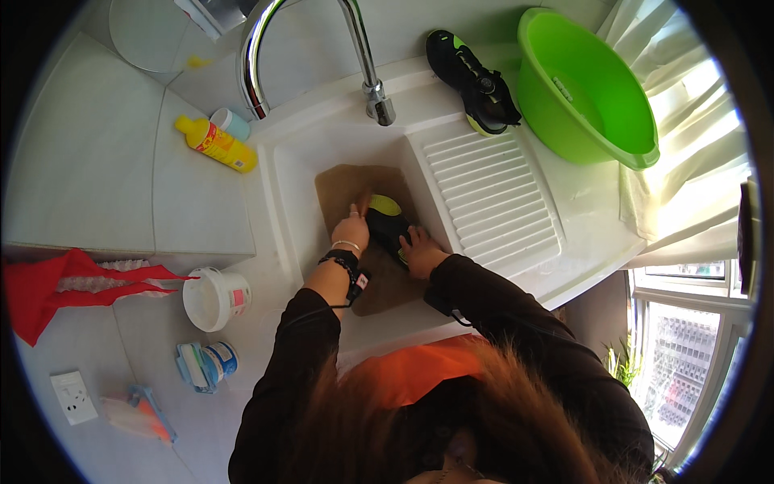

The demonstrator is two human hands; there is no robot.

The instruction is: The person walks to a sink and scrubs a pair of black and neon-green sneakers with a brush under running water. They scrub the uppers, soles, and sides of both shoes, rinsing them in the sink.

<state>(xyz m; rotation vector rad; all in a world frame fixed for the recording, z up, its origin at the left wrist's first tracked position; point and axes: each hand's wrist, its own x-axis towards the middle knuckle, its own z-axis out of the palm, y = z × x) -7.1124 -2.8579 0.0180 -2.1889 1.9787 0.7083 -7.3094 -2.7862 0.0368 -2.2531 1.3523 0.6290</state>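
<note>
In the white sink basin (pixel 296 181), which holds murky brown water, lies a black shoe (pixel 387 228) with a yellow-green end. My left hand (pixel 351 232) is at the shoe's left side, gripping a blurred brownish object (pixel 364 202), perhaps a brush, near the yellow-green end. The fingers of my right hand (pixel 420 251) rest on the shoe's other end, near the basin's right wall; whether they grip it is hard to tell. A second black shoe with green trim (pixel 471 81) lies behind the ribbed drainboard (pixel 493 193).
A chrome faucet (pixel 378 100) rises behind the basin. At the back right stands a green plastic tub (pixel 586 97). A yellow bottle (pixel 217 145) and a cup (pixel 231 124) are at the back left. A white bucket (pixel 211 299) and a blue-labelled container (pixel 221 361) are along the left.
</note>
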